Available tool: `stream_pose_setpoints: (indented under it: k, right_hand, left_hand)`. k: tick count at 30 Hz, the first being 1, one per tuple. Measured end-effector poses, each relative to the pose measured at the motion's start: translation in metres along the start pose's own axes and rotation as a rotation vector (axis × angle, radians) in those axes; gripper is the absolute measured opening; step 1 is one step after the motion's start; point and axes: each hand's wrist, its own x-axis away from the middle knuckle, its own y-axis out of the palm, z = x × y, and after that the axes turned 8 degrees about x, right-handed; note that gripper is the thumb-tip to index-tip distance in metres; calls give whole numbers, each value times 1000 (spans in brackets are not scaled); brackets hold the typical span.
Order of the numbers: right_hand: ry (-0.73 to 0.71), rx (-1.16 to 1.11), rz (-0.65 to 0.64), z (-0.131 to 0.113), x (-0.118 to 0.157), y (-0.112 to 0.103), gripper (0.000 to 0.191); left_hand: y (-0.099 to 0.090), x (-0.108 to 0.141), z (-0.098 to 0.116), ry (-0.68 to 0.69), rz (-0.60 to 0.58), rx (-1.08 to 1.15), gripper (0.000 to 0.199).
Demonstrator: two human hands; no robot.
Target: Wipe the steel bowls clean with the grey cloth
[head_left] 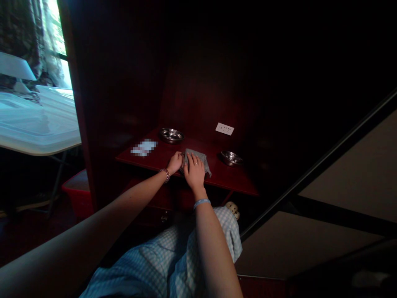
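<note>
On the dark red desktop (pixel 223 178) lies a grey cloth (pixel 201 156). My right hand (pixel 194 169) rests flat on top of it with the fingers slightly apart. Close beside it, my left hand (pixel 175 162) is closed at the cloth's left edge; what its fingers hold is too small and dark to make out. One metal bowl (pixel 171 135) stands behind and to the left of my hands, another metal bowl (pixel 231 157) to the right of the cloth. A pale, pixelated item (pixel 144 147) lies at the desktop's left.
A white socket plate (pixel 225 128) is on the back wall. At the left stand a pale table (pixel 40 124) with a white lamp (pixel 17 66), and a red bin (pixel 77 194) below. Checked fabric (pixel 155 256) covers my lap. A dark-framed panel (pixel 350 178) slants across the right.
</note>
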Motion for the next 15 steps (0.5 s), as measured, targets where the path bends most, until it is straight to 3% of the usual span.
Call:
stream_pose_setpoints:
  k: [7, 15]
  right_hand:
    - [143, -53, 53, 6, -1, 3, 50]
    - [317, -80, 29, 14, -3, 7, 53]
  left_hand:
    - [0, -3, -4, 21, 14, -16, 19]
    - [1, -2, -4, 19, 14, -4, 18]
